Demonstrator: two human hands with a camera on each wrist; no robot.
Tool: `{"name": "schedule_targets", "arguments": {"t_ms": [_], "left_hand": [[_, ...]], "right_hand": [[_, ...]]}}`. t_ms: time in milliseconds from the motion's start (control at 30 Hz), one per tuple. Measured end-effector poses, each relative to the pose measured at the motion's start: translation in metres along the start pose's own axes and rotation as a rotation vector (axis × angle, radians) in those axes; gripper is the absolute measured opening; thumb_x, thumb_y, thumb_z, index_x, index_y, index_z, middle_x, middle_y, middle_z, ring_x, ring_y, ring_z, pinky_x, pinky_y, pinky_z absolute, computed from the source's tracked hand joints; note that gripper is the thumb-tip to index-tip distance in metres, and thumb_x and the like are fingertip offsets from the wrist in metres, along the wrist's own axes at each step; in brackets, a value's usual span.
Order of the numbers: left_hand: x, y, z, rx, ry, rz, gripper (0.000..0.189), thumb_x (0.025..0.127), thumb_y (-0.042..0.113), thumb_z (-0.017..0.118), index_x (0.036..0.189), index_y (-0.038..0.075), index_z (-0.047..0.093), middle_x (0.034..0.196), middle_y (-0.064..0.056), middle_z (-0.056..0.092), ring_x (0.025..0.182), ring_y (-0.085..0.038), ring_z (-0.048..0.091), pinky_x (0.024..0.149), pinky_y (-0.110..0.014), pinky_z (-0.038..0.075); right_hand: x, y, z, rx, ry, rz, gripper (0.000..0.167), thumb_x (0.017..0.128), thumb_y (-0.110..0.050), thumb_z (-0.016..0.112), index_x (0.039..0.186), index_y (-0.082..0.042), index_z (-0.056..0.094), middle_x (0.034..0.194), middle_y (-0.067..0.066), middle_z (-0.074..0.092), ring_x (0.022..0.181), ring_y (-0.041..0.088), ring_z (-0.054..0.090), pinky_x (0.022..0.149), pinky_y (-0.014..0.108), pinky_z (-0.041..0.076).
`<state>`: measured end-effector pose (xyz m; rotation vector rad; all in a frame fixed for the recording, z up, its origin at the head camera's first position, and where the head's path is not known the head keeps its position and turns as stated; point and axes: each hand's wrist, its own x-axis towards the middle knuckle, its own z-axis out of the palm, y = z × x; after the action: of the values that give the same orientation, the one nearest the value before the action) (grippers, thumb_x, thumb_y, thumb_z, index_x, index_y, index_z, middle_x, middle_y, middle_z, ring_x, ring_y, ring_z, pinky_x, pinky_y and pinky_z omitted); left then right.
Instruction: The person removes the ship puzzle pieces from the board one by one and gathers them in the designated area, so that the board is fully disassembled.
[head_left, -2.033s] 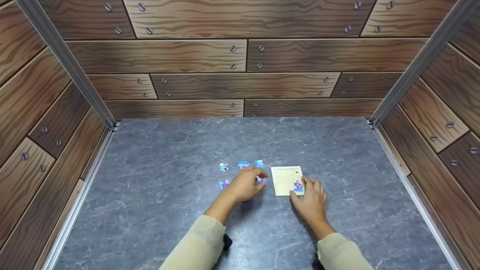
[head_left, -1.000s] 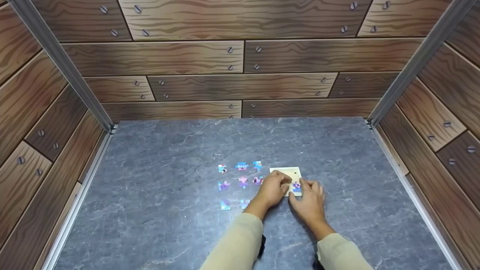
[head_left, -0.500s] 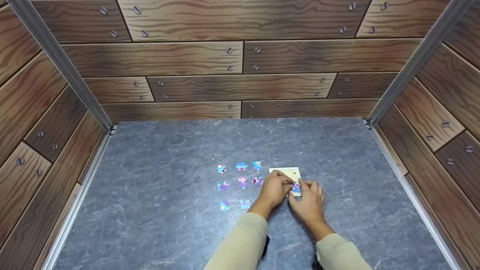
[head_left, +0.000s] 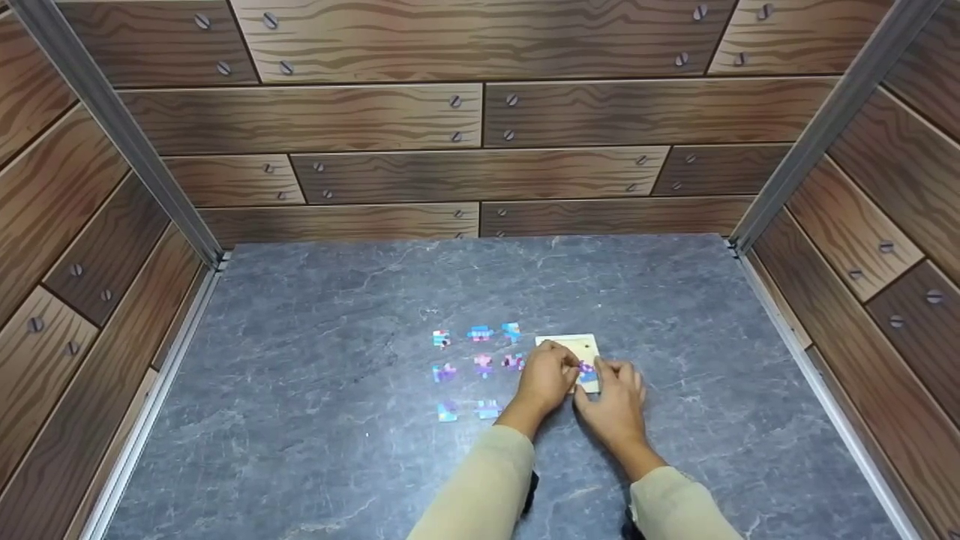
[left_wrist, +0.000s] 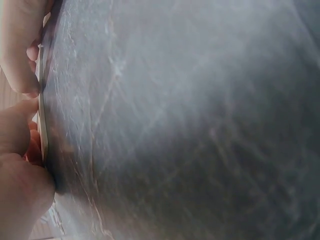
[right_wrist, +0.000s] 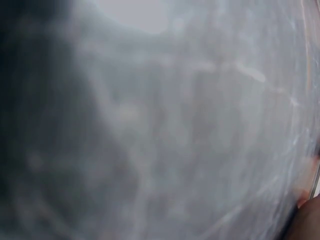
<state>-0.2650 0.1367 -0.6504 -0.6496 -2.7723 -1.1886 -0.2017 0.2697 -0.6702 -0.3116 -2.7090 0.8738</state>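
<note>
A small cream puzzle tray (head_left: pixel 568 342) lies on the table, with one purple-and-blue jigsaw piece (head_left: pixel 587 373) in its front right part. My left hand (head_left: pixel 547 375) reaches over the tray's left side, thumb and forefinger pinched together at that piece's left edge and partly hiding it. At the tray's front right corner, my right hand (head_left: pixel 616 401) holds the tray between a thumb at the front edge and fingers along the right edge. In the left wrist view, fingers (left_wrist: pixel 22 65) rest at the tray's thin edge (left_wrist: pixel 42 115).
Several loose jigsaw pieces (head_left: pixel 483 364) lie spread in rows left of the tray on the grey marbled table (head_left: pixel 337 315). Wood-patterned walls (head_left: pixel 390 120) enclose the back and sides. A metal rail (head_left: pixel 150 405) runs along the table's left edge.
My left hand has moved right from over the loose pieces onto the tray, and its fingertips have come to the piece there. The right hand has stayed at the tray's corner.
</note>
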Motion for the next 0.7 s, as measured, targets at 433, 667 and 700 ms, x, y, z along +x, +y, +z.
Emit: {"name": "schedule_targets", "arguments": {"t_ms": [433, 667, 700], "left_hand": [[0.007, 0.001, -0.007, 0.010, -0.161, -0.040, 0.034, 0.096, 0.029, 0.083, 0.128, 0.016, 0.080, 0.124, -0.003, 0.073, 0.118, -0.020, 0.069, 0.105, -0.029, 0.054], [0.013, 0.003, -0.012, 0.024, -0.210, -0.034, 0.031, 0.093, 0.023, 0.086, 0.123, 0.017, 0.082, 0.123, -0.006, 0.074, 0.119, -0.023, 0.070, 0.107, -0.030, 0.055], [0.014, 0.003, -0.012, 0.023, -0.218, -0.034, 0.031, 0.093, 0.021, 0.085, 0.124, 0.016, 0.082, 0.124, -0.006, 0.074, 0.120, -0.024, 0.070, 0.108, -0.031, 0.055]], "right_hand": [[0.001, 0.001, 0.000, -0.008, -0.008, -0.005, 0.067, 0.089, -0.023, 0.078, 0.148, 0.003, 0.061, 0.136, 0.024, 0.056, 0.128, 0.043, 0.048, 0.114, 0.064, 0.034], [0.002, 0.001, 0.000, -0.032, -0.024, -0.005, 0.069, 0.090, -0.026, 0.077, 0.149, 0.005, 0.060, 0.138, 0.025, 0.056, 0.127, 0.043, 0.048, 0.116, 0.063, 0.033], [0.002, 0.001, 0.000, -0.035, -0.024, -0.006, 0.069, 0.090, -0.026, 0.077, 0.149, 0.006, 0.060, 0.138, 0.025, 0.055, 0.126, 0.043, 0.048, 0.116, 0.062, 0.033]]}}
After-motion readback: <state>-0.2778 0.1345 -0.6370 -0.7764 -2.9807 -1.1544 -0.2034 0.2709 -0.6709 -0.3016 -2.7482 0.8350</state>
